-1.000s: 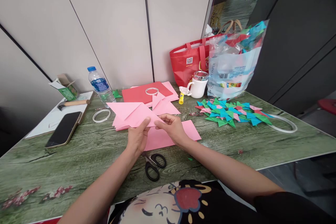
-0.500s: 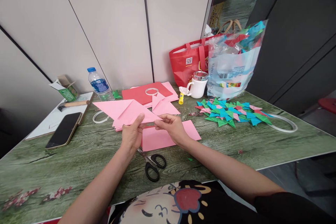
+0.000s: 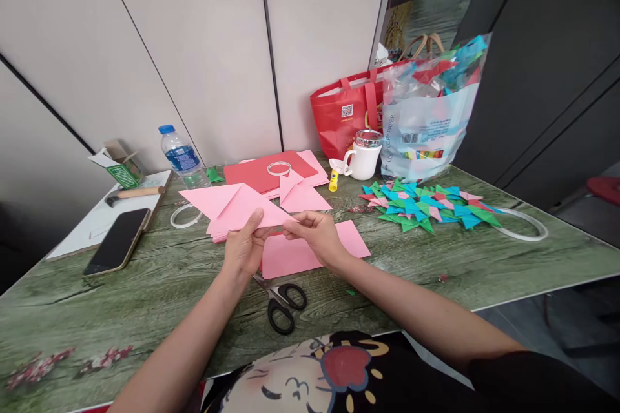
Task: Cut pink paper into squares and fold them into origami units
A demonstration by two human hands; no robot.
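Observation:
A folded sheet of pink paper (image 3: 237, 203) is held up over the table between my two hands. My left hand (image 3: 245, 244) grips its lower edge, thumb on top. At the sheet's right corner, my right hand (image 3: 312, 232) pinches the paper between thumb and fingers. Below and behind my hands lies a flat pink paper stack (image 3: 314, 251). Another folded pink piece (image 3: 305, 197) rests just beyond. Scissors with black handles (image 3: 285, 306) lie near me, their tips partly under the pink stack.
Red paper (image 3: 266, 170) with a tape roll (image 3: 279, 168) lies at the back. A glue stick (image 3: 334, 181), white mug (image 3: 365, 156) and red bag (image 3: 334, 110) stand behind. Folded colored pieces (image 3: 426, 206) spread right. A phone (image 3: 119, 241), hammer (image 3: 135, 193) and water bottle (image 3: 180, 155) are left.
The folded pink sheet's left tip has shifted slightly to the right. Both hands keep nearly the same grip and place.

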